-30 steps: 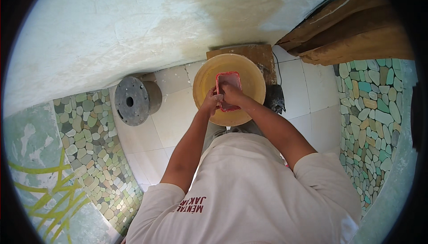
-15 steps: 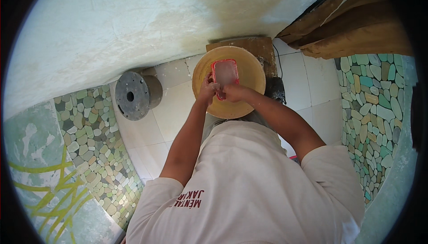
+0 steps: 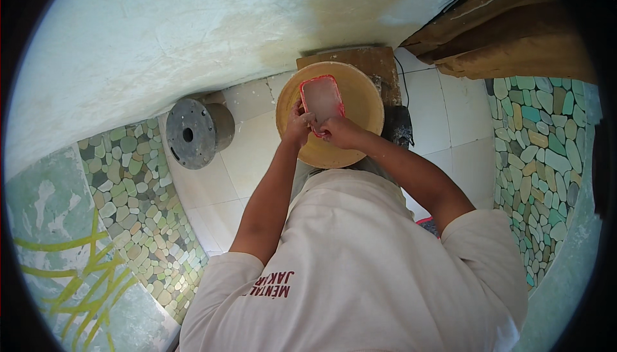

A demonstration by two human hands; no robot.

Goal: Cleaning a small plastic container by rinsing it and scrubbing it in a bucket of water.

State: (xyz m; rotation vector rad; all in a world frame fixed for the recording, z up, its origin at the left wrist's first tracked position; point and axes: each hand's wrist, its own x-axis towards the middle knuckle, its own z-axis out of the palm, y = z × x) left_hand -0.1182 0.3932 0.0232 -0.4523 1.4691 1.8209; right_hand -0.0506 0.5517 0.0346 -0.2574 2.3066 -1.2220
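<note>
Over a wide yellow basin [image 3: 366, 108] I hold a small red rectangular container [image 3: 323, 95], its inside coated or filled with something greyish. My left hand [image 3: 297, 126] grips its left side near the close end, fingers wrapped round the rim. At the near right corner my right hand [image 3: 338, 132] is closed, its fingertips at the container's edge and partly over its inside. Whether those fingers pinch the rim or some small thing is hidden. Both hands look smeared with pale residue.
The basin stands by a brown wooden board [image 3: 347, 57] against the pale wall [image 3: 225, 24]. A grey cylinder with a holed disc face [image 3: 191, 135] lies at left. Right of the basin are a black object [image 3: 401, 124] and a cord. Brown cloth [image 3: 508, 37] hangs at far right.
The container has shifted slightly left and away from me, and its open face shows more fully. Both hands stay at its near end.
</note>
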